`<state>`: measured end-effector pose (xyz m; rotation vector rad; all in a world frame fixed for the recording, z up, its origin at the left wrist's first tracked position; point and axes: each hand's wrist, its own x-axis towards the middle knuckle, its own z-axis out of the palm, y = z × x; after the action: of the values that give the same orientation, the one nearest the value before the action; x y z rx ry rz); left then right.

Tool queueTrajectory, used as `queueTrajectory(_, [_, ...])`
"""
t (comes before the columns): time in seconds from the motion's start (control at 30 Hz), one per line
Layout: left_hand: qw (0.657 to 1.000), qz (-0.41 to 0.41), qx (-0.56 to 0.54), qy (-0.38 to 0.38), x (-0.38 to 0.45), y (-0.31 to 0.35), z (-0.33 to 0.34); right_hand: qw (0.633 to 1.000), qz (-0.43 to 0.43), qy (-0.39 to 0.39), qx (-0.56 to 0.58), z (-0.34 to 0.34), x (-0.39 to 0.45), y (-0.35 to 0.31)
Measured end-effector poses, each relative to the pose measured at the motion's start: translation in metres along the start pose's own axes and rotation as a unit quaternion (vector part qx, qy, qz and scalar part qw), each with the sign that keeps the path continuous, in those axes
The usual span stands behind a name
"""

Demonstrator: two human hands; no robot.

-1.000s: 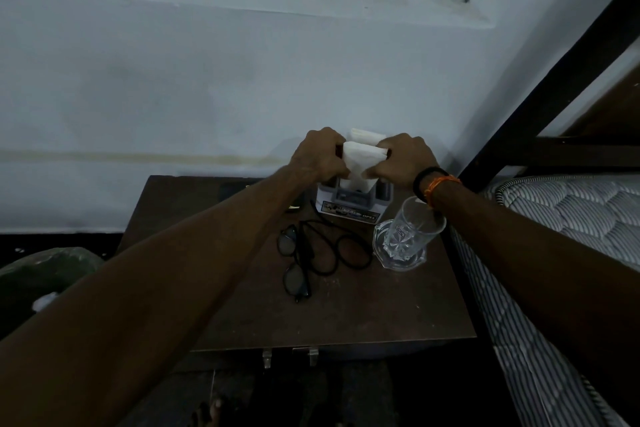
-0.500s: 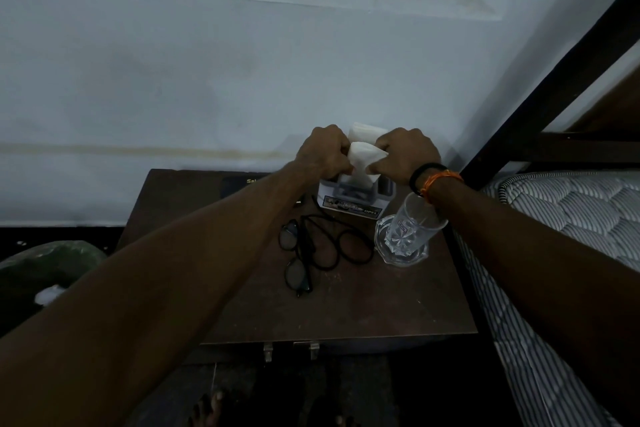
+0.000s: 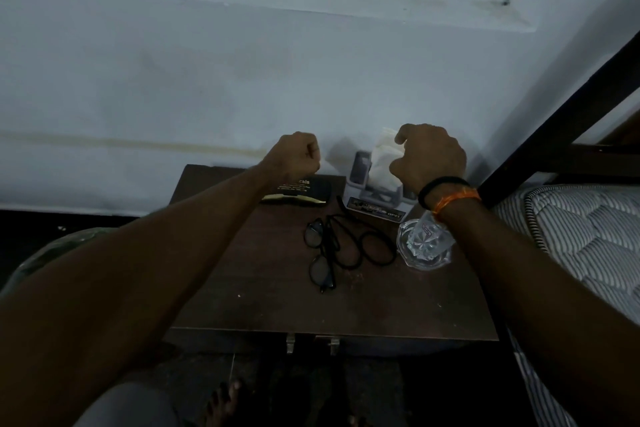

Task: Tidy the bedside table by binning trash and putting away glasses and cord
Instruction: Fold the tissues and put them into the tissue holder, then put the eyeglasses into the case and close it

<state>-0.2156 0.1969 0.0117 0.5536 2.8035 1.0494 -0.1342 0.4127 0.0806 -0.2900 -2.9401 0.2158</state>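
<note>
On the dark wooden bedside table (image 3: 263,308) lie black glasses (image 3: 319,253) and a looped black cord (image 3: 367,248) right beside them. At the back stands a grey tissue box (image 3: 372,206) with white tissue (image 3: 382,163) sticking up out of it. My right hand (image 3: 431,158), above the box, grips the tissue from the right. My left hand (image 3: 296,156) hovers left of the box as a closed fist, and I see nothing in it. It is apart from the tissue.
A clear drinking glass (image 3: 424,243) stands right of the cord, under my right wrist. A black case (image 3: 301,189) lies at the table's back. A bin with a green liner (image 3: 52,253) sits on the floor at left. The striped mattress (image 3: 575,236) and black bed frame (image 3: 554,104) border the right.
My left hand has let go of the tissue and moved left, away from the box. My right hand stays on the tissue.
</note>
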Motion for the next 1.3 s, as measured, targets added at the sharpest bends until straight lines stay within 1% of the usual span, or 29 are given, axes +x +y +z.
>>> queueTrajectory(0.07, [0.999, -0.010, 0.034, 0.003, -0.009, -0.022, -0.002, 0.998, -0.022, 0.054, 0.037, 0.001, -0.012, -0.013])
queueTrajectory(0.13, [0.997, -0.020, 0.075, -0.007, -0.016, -0.041, -0.004, 0.993, -0.036, 0.068, 0.088, 0.010, -0.024, -0.026])
queueTrajectory(0.23, [0.988, -0.037, 0.142, -0.053, -0.025, -0.059, -0.008, 0.986, -0.055, 0.040, 0.150, 0.036, -0.047, -0.045])
queueTrajectory(0.37, [0.980, -0.041, 0.147, -0.124, -0.028, -0.071, -0.006, 0.980, -0.085, -0.040, 0.175, 0.066, -0.067, -0.065])
queueTrajectory(0.4, [0.980, -0.034, 0.149, -0.127, -0.028, -0.074, -0.005, 0.978, -0.095, -0.051, 0.176, 0.070, -0.066, -0.070])
queueTrajectory(0.47, [0.982, -0.027, 0.152, -0.108, -0.031, -0.080, -0.004, 0.975, -0.112, -0.061, 0.182, 0.074, -0.062, -0.079])
queueTrajectory(0.57, [0.988, -0.038, 0.115, -0.092, -0.039, -0.090, -0.010, 0.972, -0.119, -0.077, 0.186, 0.079, -0.054, -0.092])
queueTrajectory(0.7, [0.991, -0.068, 0.051, -0.100, -0.061, -0.107, -0.023, 0.966, -0.152, -0.096, 0.185, 0.094, -0.060, -0.110])
queueTrajectory(0.8, [0.993, -0.079, 0.012, -0.088, -0.083, -0.116, -0.029, 0.965, -0.184, -0.112, 0.151, 0.110, -0.074, -0.125])
queueTrajectory(0.87, [0.992, -0.088, -0.013, -0.091, -0.094, -0.121, -0.032, 0.966, -0.207, -0.102, 0.119, 0.121, -0.085, -0.134])
queueTrajectory(1.0, [0.988, -0.115, -0.053, -0.091, -0.104, -0.127, -0.042, 0.970, -0.220, -0.073, 0.073, 0.138, -0.106, -0.144])
queueTrajectory(1.17, [0.980, -0.125, -0.108, -0.114, -0.102, -0.133, -0.058, 0.966, -0.245, -0.057, 0.054, 0.149, -0.115, -0.145])
queueTrajectory(1.23, [0.975, -0.144, -0.132, -0.107, -0.098, -0.137, -0.061, 0.965, -0.249, -0.056, 0.054, 0.151, -0.116, -0.146])
queueTrajectory(1.3, [0.970, -0.178, -0.143, -0.084, -0.092, -0.141, -0.061, 0.964, -0.252, -0.051, 0.060, 0.153, -0.117, -0.145])
